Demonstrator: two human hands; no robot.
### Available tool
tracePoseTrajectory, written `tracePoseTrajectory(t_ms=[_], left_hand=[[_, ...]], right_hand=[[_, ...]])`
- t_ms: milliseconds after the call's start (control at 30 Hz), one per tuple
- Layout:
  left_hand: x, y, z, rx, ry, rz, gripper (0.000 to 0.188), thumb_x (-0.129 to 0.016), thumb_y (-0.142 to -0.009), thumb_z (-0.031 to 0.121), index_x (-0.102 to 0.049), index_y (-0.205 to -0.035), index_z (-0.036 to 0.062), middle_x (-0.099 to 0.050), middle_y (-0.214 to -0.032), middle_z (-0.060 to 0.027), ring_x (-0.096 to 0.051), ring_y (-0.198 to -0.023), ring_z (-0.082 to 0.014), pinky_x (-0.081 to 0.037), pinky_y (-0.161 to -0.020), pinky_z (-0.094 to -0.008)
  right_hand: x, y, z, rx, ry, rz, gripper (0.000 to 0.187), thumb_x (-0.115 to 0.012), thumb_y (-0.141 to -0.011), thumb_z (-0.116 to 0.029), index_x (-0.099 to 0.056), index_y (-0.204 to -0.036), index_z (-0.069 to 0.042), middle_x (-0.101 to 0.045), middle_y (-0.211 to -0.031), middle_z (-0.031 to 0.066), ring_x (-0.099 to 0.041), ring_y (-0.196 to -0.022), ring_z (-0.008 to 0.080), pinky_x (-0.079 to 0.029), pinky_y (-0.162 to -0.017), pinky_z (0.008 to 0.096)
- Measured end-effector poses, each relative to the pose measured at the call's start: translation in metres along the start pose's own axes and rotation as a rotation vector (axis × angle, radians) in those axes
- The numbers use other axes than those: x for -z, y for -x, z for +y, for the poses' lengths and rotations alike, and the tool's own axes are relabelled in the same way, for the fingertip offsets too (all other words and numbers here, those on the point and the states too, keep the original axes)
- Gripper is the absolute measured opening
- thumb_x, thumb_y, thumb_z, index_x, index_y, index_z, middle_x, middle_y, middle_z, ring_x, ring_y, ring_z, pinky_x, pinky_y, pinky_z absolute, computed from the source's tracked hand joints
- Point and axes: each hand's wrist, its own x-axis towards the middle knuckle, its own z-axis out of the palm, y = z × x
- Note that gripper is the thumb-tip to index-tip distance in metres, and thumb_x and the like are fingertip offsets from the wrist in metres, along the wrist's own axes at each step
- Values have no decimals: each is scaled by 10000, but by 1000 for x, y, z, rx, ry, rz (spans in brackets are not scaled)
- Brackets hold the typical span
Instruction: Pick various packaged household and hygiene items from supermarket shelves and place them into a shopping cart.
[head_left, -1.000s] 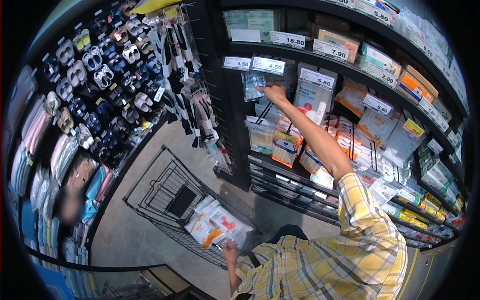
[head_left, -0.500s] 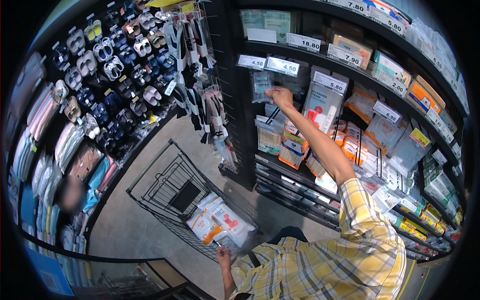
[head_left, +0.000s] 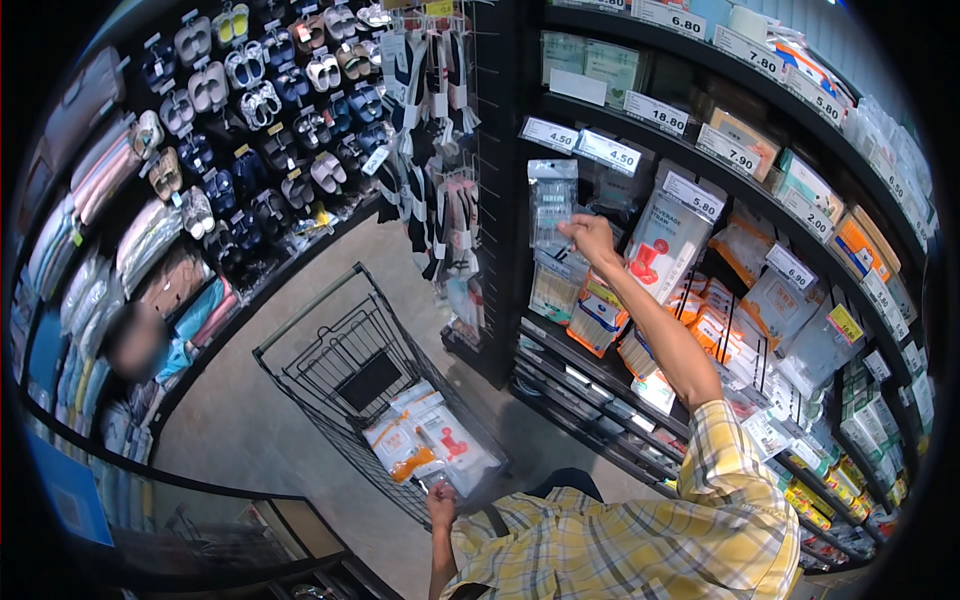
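Note:
At the shelf ahead on the right, my right hand [head_left: 588,238] is closed on the edge of a clear plastic packet [head_left: 552,200] holding slim, pale items I cannot make out. The packet hangs upright below two price labels. Beside it stands a tall packet of drinking straws [head_left: 672,235]. Lower down, my left hand [head_left: 440,503] is closed at the near end of the shopping cart [head_left: 375,345]; what its fingers grip is hidden. White packages with orange and red prints [head_left: 430,435] lie inside the cart.
Slippers [head_left: 245,65] hang in rows on the left wall, above folded textiles [head_left: 75,250]. Socks [head_left: 430,150] hang on a dark post beside the shelf [head_left: 525,330]. Orange-and-white packs [head_left: 600,315] sit below my right hand. A person [head_left: 135,345] shows at the far left.
The clear packet has come forward, away from the shelf's labels, with my right hand on it. The view has shifted, so the shelf sits farther right. My left hand stays by the cart.

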Motion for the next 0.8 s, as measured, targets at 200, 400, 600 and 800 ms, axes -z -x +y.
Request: tracePoseTrajectory(t_ms=[200,400,600,800], left_hand=[[-14,11,49,-35,-31,-50,264,-585,-845,82,-549,-1084,-25,-547,-802,16,-493,-692,-60,-416,-611,-194],[-56,-7,108,-114,58,-257,348,-606,-847,90,-510,-1167,-8,-593,-1079,-109,-553,-996,-151,-428,-874,-259],[-120,19,193,-180,112,-461,383,-583,-878,122,-467,-1226,15,-581,-1109,-95,-569,-950,-148,-467,-813,-271],[-141,32,194,-222,193,-491,238,-562,-895,121,-519,-1107,20,-609,-974,-59,-570,-844,-99,-478,-707,-236]], right_hand=[[-19,63,34,-179,-147,-243,245,-691,-770,-188,-643,-838,43,-616,-684,25,-494,-489,71,-386,-444,226],[-28,137,9,-320,-223,-501,162,-627,-817,-114,-656,-905,19,-634,-746,24,-464,-545,65,-382,-512,206],[-39,194,22,-345,-231,-670,179,-633,-818,-125,-655,-909,27,-619,-710,15,-479,-520,59,-389,-471,199],[-51,251,30,-379,-159,-790,164,-613,-830,-93,-627,-938,29,-648,-792,58,-526,-566,60,-427,-476,211]])
